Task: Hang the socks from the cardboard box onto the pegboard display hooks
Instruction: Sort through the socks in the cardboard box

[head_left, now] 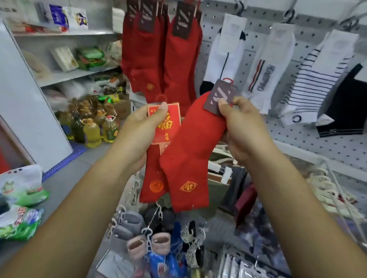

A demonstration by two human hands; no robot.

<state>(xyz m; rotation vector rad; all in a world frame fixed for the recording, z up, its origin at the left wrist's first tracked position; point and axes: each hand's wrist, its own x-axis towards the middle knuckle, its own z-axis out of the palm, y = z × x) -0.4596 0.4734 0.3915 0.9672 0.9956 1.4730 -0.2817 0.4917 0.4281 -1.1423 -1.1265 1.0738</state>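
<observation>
My left hand (139, 134) pinches a pair of red socks (153, 180) by its red and gold card label. My right hand (243, 131) grips a second pair of red socks (188, 152) at its dark brown card label, whose small red hanger hook points up. Both pairs dangle in front of the grey pegboard (319, 145). Red socks with dark labels (159, 58) hang from hooks at the upper left of the board. White, striped and black socks (306, 82) hang from hooks to the right. The cardboard box cannot be made out.
Below my hands lies a heap of small socks on white hangers (151, 235) and packaged goods. Shelves with packets stand at the left, with oil bottles (93, 129) on the floor. Bags (17, 210) lie at the lower left.
</observation>
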